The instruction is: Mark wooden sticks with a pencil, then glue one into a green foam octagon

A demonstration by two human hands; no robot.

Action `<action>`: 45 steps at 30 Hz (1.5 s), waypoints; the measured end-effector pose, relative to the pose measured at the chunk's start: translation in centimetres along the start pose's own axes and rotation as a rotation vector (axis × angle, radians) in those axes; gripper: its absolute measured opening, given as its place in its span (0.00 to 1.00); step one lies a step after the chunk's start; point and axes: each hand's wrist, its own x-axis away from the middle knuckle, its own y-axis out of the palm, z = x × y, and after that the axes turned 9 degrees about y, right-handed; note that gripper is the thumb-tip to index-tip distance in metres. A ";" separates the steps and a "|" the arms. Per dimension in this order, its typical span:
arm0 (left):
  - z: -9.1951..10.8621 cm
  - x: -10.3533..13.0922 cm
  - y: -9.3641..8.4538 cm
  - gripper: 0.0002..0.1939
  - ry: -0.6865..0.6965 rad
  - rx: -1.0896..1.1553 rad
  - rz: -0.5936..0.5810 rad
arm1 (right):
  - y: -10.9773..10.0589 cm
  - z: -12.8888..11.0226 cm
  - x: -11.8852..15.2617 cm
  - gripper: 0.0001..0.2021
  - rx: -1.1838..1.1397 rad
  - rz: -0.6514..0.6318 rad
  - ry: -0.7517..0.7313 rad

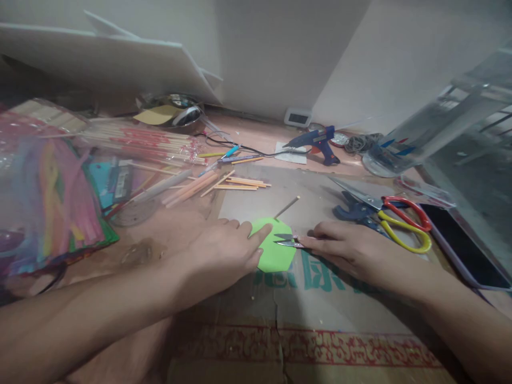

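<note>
A bright green piece of paper or foam (276, 260), cut with several straight edges, lies on the cardboard (256, 314). My left hand (230, 245) holds it from the left, index finger stretched across its top and thumb at the lower edge. In my right hand (346, 245) is a small pair of thread snips (290, 241). Their two blades point left over the green piece and stand slightly apart. I cannot tell whether the blades touch it. A thin stick (288, 206) lies just behind the green piece.
Large scissors (404, 218) and a phone (468, 245) lie on the right, near a tall clear container (424, 128). At the back rests a blue glue gun (314, 143). Loose sticks (244, 183), packed sticks (148, 141) and coloured strips (60, 192) crowd the left.
</note>
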 end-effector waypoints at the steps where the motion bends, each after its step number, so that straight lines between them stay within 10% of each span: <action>1: -0.1 -0.1 0.0 0.26 0.005 -0.003 -0.014 | -0.1 0.1 0.0 0.18 -0.014 -0.030 0.011; 13: -0.1 0.2 0.6 0.24 0.010 -0.033 0.063 | -0.6 1.5 1.1 0.19 0.049 -0.080 0.064; 25: -0.4 0.0 -0.2 0.18 -0.002 0.106 0.130 | 1.2 2.3 -0.9 0.19 0.338 0.152 0.366; 35: -1.3 -1.0 0.5 0.13 -0.063 0.179 0.241 | 1.0 -1.5 -6.0 0.19 -0.567 0.253 0.494; 45: -1.3 -1.3 0.9 0.14 -0.073 0.173 0.217 | 2.6 -2.0 -7.9 0.08 -0.575 0.299 0.465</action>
